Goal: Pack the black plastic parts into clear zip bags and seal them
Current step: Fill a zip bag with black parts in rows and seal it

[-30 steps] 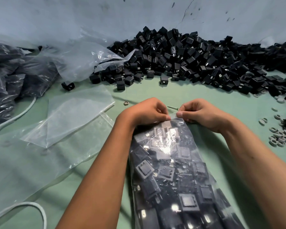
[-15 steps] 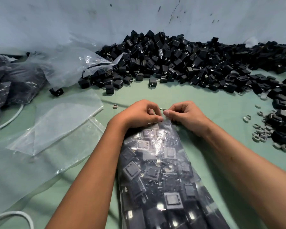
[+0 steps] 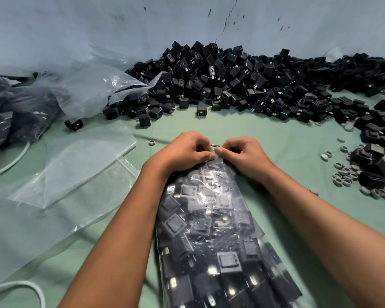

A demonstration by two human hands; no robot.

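Bag in hand: a clear zip bag stuffed with black plastic parts [image 3: 211,230] lies on the pale green surface [image 3: 242,130], between the forearms, its mouth at the far end.
Long axis: runs from the person's body straight away toward the heap; the zip strip crosses it, left to right.
Left grip: left hand [image 3: 182,152] curled, thumb and fingertips pinching the bag's mouth at its middle.
Right grip: right hand [image 3: 242,154] likewise pinching the mouth, touching the left hand thumb to thumb.
Key relation: both pinches meet at the centre of the strip, so unsealed length, if any, lies outward to each side; each hand is nearer its own corner. How much is already closed cannot be told.
Likely step: sealing, probably by sliding the pinches apart.
Bag material: thin, glossy, crinkled film, pulled taut over hard corners.
Parts: small boxy black housings, matte, some showing square recessed faces.
Supply: a big loose pile of black plastic parts [image 3: 231,78] along the wall, well apart from the hands.
Spare bags: flat empty clear zip bags [image 3: 76,170] just left of the left forearm.
Risk: bulging contents may pop the strip.
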